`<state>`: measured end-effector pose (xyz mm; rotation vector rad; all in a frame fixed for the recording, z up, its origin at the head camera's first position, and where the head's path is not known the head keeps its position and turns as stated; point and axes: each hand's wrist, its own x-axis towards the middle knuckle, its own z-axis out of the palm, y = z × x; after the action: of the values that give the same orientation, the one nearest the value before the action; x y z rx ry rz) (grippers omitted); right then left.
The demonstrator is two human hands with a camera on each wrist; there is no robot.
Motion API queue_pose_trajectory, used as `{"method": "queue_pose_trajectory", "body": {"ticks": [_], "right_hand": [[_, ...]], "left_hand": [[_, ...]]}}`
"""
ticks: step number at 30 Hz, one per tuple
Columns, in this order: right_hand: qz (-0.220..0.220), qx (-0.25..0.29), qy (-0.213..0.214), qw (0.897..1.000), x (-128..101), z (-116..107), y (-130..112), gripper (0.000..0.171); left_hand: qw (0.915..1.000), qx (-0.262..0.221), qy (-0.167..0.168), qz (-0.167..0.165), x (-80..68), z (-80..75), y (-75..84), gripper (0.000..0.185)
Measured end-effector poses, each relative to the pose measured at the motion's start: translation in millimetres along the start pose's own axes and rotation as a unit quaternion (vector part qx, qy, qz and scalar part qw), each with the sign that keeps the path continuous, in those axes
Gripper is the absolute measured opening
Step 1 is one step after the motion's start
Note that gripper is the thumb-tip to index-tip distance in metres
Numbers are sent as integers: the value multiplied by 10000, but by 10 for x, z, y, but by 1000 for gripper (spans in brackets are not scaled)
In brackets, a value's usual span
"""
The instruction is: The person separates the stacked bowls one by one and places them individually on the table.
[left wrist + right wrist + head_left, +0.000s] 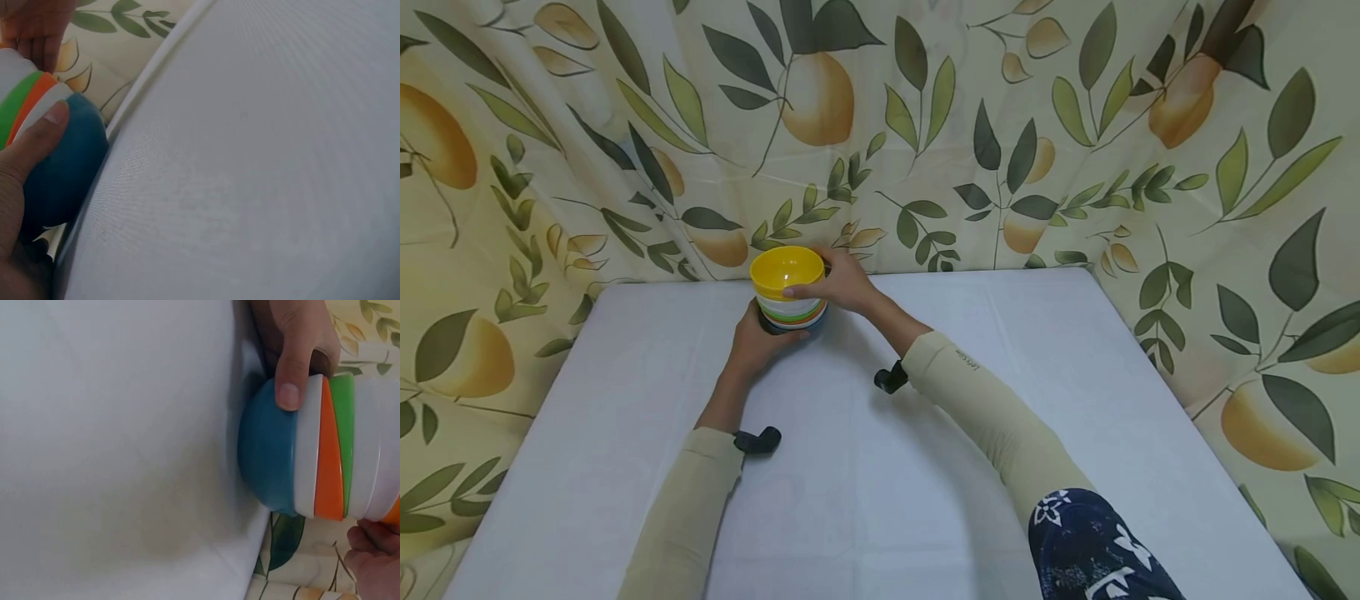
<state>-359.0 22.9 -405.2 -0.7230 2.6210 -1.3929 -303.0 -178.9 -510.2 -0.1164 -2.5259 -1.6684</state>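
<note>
A: Where is the stack of bowls (788, 292)?

B: At the far edge of the surface (1000, 400), left of centre, close to the curtain (925, 125). A yellow bowl (787, 268) sits on top; below it come white, green, orange and white rims, and a blue bowl (265, 450) at the bottom.

A: And the hands?

B: Both are on the stack. The left hand (758, 337) cups the base from the near side, its thumb (44, 128) curled up against the blue bowl to the lowest white rim. The right hand (842, 282) is curled round the upper bowls from the right, fingertips lying just under the yellow rim.

A: How do you think it handles?

B: Probably light, stiff plastic; smooth, so likely a bit slippery. It doesn't look fragile, but nested bowls can slide apart or cling together. I'd judge that taking a single bowl by its rim works best while the other hand steadies the base.

A: The surface?

B: Flat, covered in a plain white cloth, with a fine weave that shows in the left wrist view. The blue base rests directly on it.

A: The room?

B: The curtain, printed with leaves and fruit, hangs round the back and both sides. Beige sleeves (977, 400) cover both arms.
</note>
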Motion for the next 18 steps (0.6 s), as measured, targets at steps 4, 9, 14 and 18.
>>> {"method": "queue_pose_trajectory", "body": {"ticks": [4,9,14,18], "right_hand": [[-41,5,48,10000,4,15,14,80],[-116,44,117,9999,-7,29,10,81],[-171,37,161,9997,-16,29,1,80],[-185,45,173,9997,-14,32,2,79]], "left_hand": [[10000,2,21,13,-5,7,-8,104],[10000,-41,53,14,-5,14,-34,106],[10000,-56,52,21,2,17,-44,108],[9999,-80,55,49,1,16,-50,108]]}}
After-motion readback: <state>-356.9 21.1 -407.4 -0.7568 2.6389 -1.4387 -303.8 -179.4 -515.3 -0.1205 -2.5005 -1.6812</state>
